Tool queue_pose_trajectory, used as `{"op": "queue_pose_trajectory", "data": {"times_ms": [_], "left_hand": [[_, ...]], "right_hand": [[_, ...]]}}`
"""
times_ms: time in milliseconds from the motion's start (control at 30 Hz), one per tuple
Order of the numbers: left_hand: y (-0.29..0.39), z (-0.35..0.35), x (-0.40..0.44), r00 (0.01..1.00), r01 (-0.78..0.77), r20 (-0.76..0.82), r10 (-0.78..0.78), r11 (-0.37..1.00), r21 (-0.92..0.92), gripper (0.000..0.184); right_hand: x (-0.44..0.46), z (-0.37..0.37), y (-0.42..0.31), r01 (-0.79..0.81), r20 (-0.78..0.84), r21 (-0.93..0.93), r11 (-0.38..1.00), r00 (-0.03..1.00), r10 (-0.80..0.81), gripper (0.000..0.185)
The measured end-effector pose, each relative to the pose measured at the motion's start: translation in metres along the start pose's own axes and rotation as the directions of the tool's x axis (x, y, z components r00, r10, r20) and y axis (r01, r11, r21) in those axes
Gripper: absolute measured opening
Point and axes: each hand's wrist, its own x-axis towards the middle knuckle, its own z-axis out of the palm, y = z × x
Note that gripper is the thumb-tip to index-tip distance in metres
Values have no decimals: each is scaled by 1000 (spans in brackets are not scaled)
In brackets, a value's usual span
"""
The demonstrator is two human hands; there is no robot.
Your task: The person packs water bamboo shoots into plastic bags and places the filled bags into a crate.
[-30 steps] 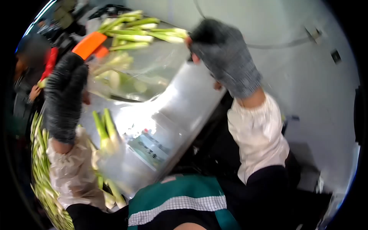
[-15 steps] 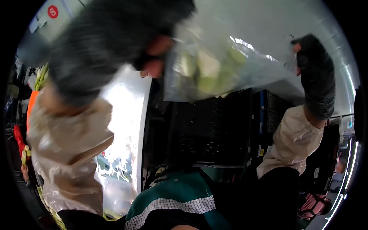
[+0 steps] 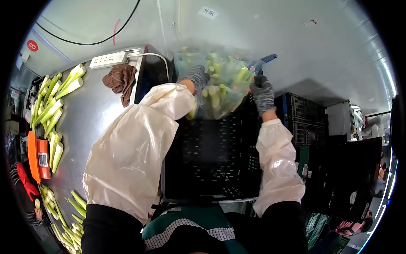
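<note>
Clear plastic bags of pale green-white vegetable stalks (image 3: 220, 95) lie at the far end of a black perforated crate (image 3: 211, 169). My left hand (image 3: 195, 78), in a grey knit glove, grips the left side of the near bag; its fingertips are partly hidden by plastic. At the bag's right edge, my right hand (image 3: 263, 94), gloved alike, has its fingers closed on the plastic. The near bag hangs tilted over the crate's far part. Cream plastic sleeves cover both my forearms.
On the left, a metal table (image 3: 84, 122) bears loose stalks (image 3: 53, 108), an orange scale (image 3: 39, 158), a brown cloth (image 3: 121, 81) and a power strip (image 3: 108, 60). Stacked dark crates (image 3: 306, 120) stand to the right. A blue handle (image 3: 269, 58) sticks out behind the bags. People are at both edges.
Both hands have gone from high up, close to the camera, to the crate's far end, bringing the bag of stalks down beside other bags. My view takes in more of the table.
</note>
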Motion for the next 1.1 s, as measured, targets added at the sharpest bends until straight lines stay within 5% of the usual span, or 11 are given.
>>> {"op": "queue_pose_trajectory", "data": {"times_ms": [100, 200, 367, 400, 567, 667, 767, 833, 933, 1000, 1100], "left_hand": [[-13, -4, 22, 975, 95, -200, -94, 995, -1, 29], [-17, 2, 34, 951, 83, -300, -78, 997, 4, 30], [-7, 24, 21, 884, -59, -462, 68, 998, 32, 33], [-13, 35, 26, 873, -184, -474, 112, 977, -108, 46], [-30, 23, -105, 706, -461, -707, 32, 779, -426, 39], [-82, 35, -203, 683, -389, -723, -105, 785, -483, 27], [-151, 80, -291, 565, -89, -687, -456, 794, -601, 25], [-193, 106, -356, 460, 205, -683, -567, 817, -539, 36], [-217, 133, -417, 326, 812, -675, -662, 562, -159, 77], [-216, 139, -430, 283, 909, -419, -863, 381, -171, 93], [-240, 180, -441, 329, 856, -528, -783, 483, -182, 82]], "right_hand": [[-9, 30, 19, 82, -112, 140, 987, 991, -66, 49], [-43, 55, 57, -79, -120, -299, 951, 992, 45, 71], [-82, 112, 99, -88, -210, 105, 991, 972, 108, 57], [-73, 120, 121, -160, -73, 841, 517, 913, 402, 45], [-2, 90, 246, -489, 107, 465, 738, 859, 501, 30], [-47, 68, 121, -367, 89, 620, 694, 911, 402, 34], [-104, 77, -7, -200, -375, 305, 931, 874, 310, 27], [-148, 111, -41, 206, -137, 501, 840, 978, -158, 30], [-222, 169, -113, -23, 456, 377, 926, 875, -164, 16], [-245, 202, -136, 512, 507, 382, 769, 580, -638, 18], [-279, 231, -156, 431, 579, 484, 762, 495, -648, 18]]}}
